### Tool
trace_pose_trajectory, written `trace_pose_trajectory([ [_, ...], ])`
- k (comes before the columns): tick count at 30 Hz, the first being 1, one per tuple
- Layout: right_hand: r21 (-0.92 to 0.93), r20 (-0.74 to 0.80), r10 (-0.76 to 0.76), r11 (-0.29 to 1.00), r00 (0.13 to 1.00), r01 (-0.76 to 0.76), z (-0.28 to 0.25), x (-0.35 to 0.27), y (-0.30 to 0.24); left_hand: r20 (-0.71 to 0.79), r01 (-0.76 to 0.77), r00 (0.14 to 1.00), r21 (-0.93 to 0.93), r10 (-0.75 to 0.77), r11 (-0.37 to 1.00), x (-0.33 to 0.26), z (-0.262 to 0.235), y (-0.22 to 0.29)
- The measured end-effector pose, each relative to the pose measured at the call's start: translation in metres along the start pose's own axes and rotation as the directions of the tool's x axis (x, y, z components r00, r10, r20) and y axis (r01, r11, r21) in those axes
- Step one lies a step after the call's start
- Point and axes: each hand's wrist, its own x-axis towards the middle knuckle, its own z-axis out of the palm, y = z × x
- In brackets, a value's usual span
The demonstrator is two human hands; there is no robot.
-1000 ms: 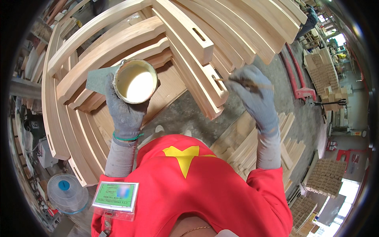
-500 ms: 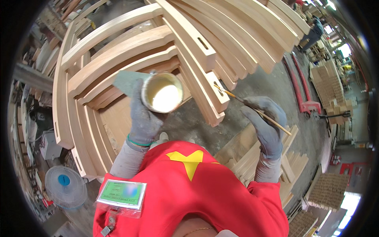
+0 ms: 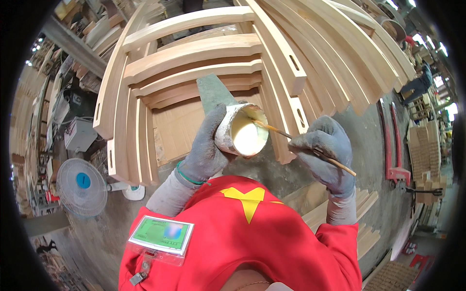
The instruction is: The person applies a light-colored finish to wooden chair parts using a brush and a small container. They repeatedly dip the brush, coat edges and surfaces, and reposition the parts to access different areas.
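My gloved left hand (image 3: 206,145) is closed round a white cup (image 3: 228,128) tilted so that its mouth shows, with pale cream liquid (image 3: 246,136) inside. A flat grey-green piece (image 3: 213,92) sticks out behind the cup by that hand; how it is held is hidden. In my gloved right hand (image 3: 325,153) is a thin wooden stick-like brush (image 3: 279,131), its tip inside the cup's mouth near the rim. Just beyond both hands stand pale wooden frames (image 3: 194,48) with curved rails and slotted posts; one slotted post end (image 3: 297,114) is close to my right hand.
More curved wooden frames (image 3: 335,53) lean in a row at the far right. Loose wood strips (image 3: 340,208) lie at lower right. A fan (image 3: 82,186) stands at left near a white box (image 3: 80,135). A red pallet jack (image 3: 395,169) is at right, with a person (image 3: 420,85) beyond.
The brush tip has moved from the slot in a post end into the cup. My left hand and cup have shifted right, and the whole view has turned.
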Motion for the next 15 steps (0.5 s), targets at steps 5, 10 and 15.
trace_pose_trajectory([
  [5,0.191,-0.022,-0.065,0.979,0.998,0.068,-0.025,-0.021,0.007,0.043,-0.041,0.998,0.019,0.041,0.999,-0.011,-0.007,-0.005],
  [10,0.434,-0.378,0.298,0.893,0.877,-0.116,-0.014,-0.064,0.018,-0.147,-0.196,0.97,-0.015,0.192,0.98,-0.03,-0.023,-0.012],
  [15,0.4,-0.276,0.378,0.881,0.884,-0.252,0.041,-0.118,0.087,-0.214,-0.235,0.952,-0.063,0.217,0.97,-0.052,-0.035,-0.026],
])
